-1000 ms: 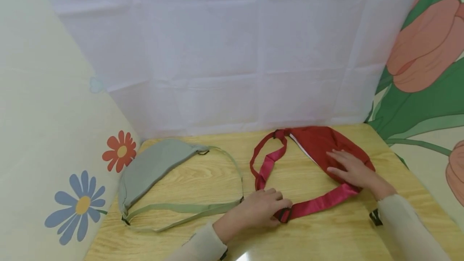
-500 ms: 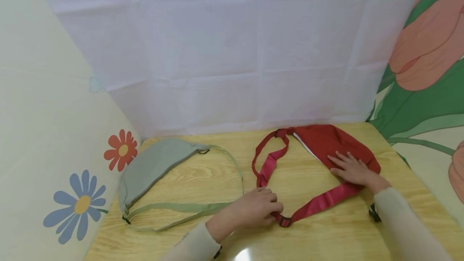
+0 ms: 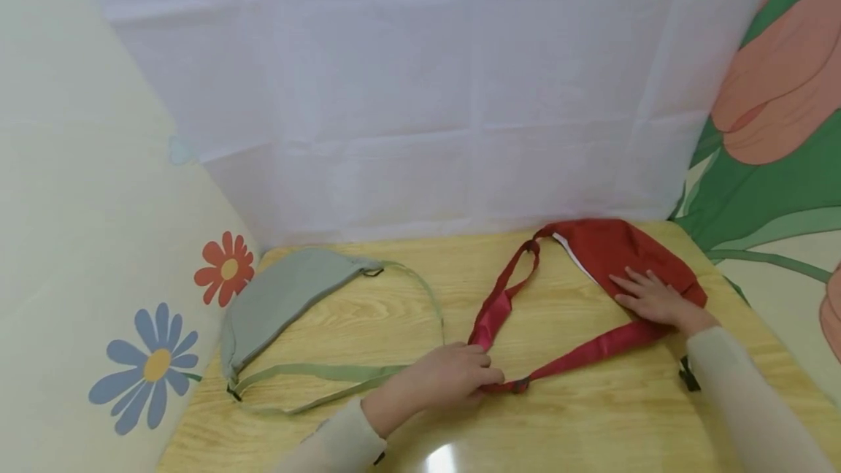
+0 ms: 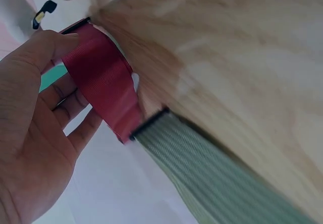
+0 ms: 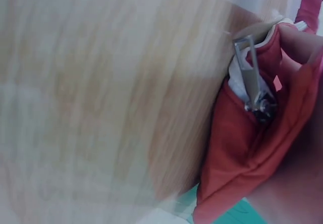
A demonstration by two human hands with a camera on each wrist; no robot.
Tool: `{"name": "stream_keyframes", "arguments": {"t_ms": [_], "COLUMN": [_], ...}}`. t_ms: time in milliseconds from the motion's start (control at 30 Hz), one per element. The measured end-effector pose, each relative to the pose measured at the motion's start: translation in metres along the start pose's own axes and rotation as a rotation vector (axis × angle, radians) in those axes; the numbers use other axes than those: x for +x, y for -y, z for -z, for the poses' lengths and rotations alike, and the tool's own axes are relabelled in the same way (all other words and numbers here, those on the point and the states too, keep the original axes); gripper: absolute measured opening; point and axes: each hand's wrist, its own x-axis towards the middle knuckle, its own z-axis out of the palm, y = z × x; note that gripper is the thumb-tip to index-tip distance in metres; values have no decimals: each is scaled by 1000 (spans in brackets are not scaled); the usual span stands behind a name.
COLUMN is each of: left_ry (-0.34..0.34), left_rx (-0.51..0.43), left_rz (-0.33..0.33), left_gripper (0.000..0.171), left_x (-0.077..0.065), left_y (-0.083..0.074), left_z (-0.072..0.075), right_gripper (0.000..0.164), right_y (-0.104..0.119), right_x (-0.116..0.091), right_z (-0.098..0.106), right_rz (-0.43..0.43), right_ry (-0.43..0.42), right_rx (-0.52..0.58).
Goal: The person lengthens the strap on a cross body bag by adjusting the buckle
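Note:
A red waist bag [image 3: 611,247] lies on the table at the right, its strap [image 3: 591,350] looping toward the front. My right hand [image 3: 657,301] rests on the bag with fingers spread. In the right wrist view the metal zipper pull [image 5: 252,72] shows at the bag's edge. My left hand [image 3: 447,374] pinches the red strap between thumb and fingers, just left of a dark slider buckle [image 3: 520,385]. The left wrist view has the red webbing [image 4: 101,67] running past the thumb, with the green strap [image 4: 222,168] close by.
A grey-green waist bag [image 3: 282,305] lies at the left, its pale green strap [image 3: 328,371] reaching to my left hand. A white sheet [image 3: 381,93] hangs behind the wooden table [image 3: 578,436]. Flower-painted walls [image 3: 59,203] stand on both sides.
The red bag has slid to the right under my right hand. My left hand has shifted left with the strap, which now runs straighter and its loop narrower.

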Motion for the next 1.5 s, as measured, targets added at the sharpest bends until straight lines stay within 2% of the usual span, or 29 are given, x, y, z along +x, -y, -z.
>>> {"name": "stream_keyframes", "arguments": {"t_ms": [100, 200, 367, 467, 600, 900, 1200, 1367, 1500], "left_ry": [3, 26, 81, 75, 53, 81, 68, 72, 77], "left_rx": [22, 1, -48, -38, -15, -24, -52, -67, -78], "left_rz": [3, 25, 73, 86, 95, 120, 157, 165, 182], "left_gripper": [24, 23, 24, 25, 24, 26, 31, 36, 46], "left_x": [-3, -6, -11, -11, -8, 2, 13, 13, 9], "left_y": [5, 10, 18, 21, 23, 23, 23, 24, 28], "left_z": [-1, 1, 5, 6, 9, 5, 1, -1, 0], "right_gripper": [68, 67, 64, 64, 65, 69, 70, 64, 56], "right_y": [-7, -12, -10, -10, -12, -15, -14, -6, 1], "right_x": [2, 4, 3, 4, 6, 7, 3, 3, 2], "right_z": [2, 2, 6, 8, 9, 11, 15, 16, 16], "right_rz": [-9, -13, -21, -21, -8, 14, 49, 74, 112], "right_ry": [4, 0, 1, 5, 0, 4, 25, 16, -39], "right_rx": [4, 3, 20, 33, 23, 55, 72, 41, 6]}}
